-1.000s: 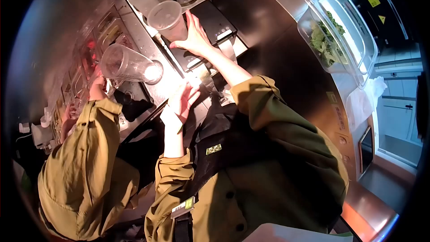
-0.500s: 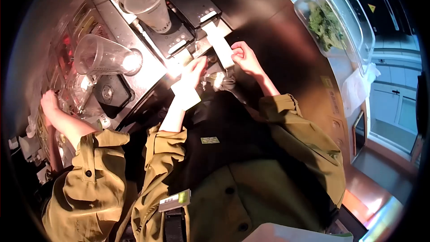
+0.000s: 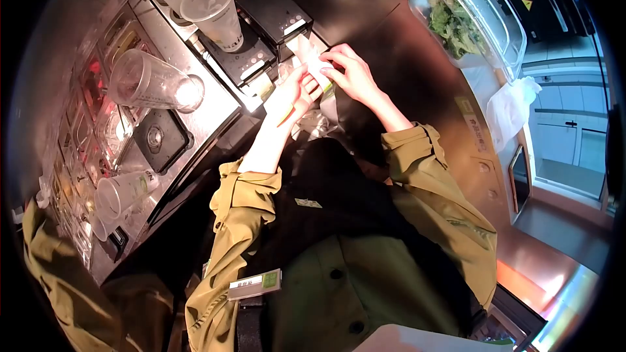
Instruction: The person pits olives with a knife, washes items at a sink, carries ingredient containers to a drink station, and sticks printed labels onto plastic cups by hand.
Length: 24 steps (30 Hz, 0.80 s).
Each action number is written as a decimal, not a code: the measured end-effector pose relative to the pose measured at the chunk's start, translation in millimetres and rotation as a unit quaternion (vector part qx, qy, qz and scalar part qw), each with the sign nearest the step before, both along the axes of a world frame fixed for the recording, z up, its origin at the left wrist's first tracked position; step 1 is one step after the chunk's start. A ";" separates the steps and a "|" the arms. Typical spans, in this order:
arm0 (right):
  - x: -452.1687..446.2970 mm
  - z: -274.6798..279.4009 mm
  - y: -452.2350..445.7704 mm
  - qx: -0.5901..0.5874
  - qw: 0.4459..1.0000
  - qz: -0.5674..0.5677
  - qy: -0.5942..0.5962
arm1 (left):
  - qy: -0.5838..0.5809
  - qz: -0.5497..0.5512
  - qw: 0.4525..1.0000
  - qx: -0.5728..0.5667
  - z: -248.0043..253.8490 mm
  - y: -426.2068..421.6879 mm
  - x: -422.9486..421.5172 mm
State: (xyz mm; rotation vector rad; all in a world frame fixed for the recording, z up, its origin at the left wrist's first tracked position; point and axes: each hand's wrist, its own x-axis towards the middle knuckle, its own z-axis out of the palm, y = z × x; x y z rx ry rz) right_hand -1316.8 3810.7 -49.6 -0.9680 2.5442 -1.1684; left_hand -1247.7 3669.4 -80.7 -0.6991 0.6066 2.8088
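A white label strip [image 3: 302, 47] runs out of the front of a black label printer [image 3: 279, 12]. My right hand [image 3: 355, 77] pinches this strip between thumb and fingers. Close beside it, my left hand [image 3: 297, 93] has its fingers curled at the strip's left edge, partly washed out by glare. Another pale label [image 3: 279, 112] with a yellow-green edge lies against my left hand near the wrist. A clear plastic cup [image 3: 218, 19] stands on the second black printer [image 3: 244, 58]. Crumpled backing strip [image 3: 314, 124] hangs below my hands.
On the metal counter at left are a clear cup [image 3: 147, 81], a black lid-like tray [image 3: 160, 137] and a lower cup [image 3: 124, 192]. A clear bin of leafy greens [image 3: 453, 26] stands at upper right. A co-worker's sleeve [image 3: 55, 280] is at lower left.
My left hand has moved up and right to the label strip, and both hands are now together at it. The co-worker's arm has withdrawn from the left counter, uncovering a cup.
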 end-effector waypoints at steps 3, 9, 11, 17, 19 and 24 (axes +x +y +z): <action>-12.2 5.9 -5.5 -0.004 0.999 0.045 0.027 | 0.007 0.000 0.999 -0.048 0.0 -3.6 -3.0; -28.3 24.2 -11.5 0.042 0.971 0.151 0.183 | 0.000 -0.012 0.997 -0.078 3.3 -7.5 -6.9; -30.9 25.6 -12.7 0.062 0.968 0.163 0.182 | 0.018 -0.009 0.994 -0.111 4.7 -7.8 -6.6; -31.6 35.4 -14.6 0.130 0.979 0.142 0.070 | 0.010 -0.001 0.991 -0.136 5.0 -2.9 -5.3; -36.2 27.7 -16.1 0.156 0.968 0.177 0.090 | -0.026 -0.007 0.986 -0.162 -14.0 -4.3 -8.1; -37.2 32.9 -21.5 0.161 0.963 0.188 0.112 | 0.038 -0.027 0.990 -0.133 -18.7 -8.9 -5.5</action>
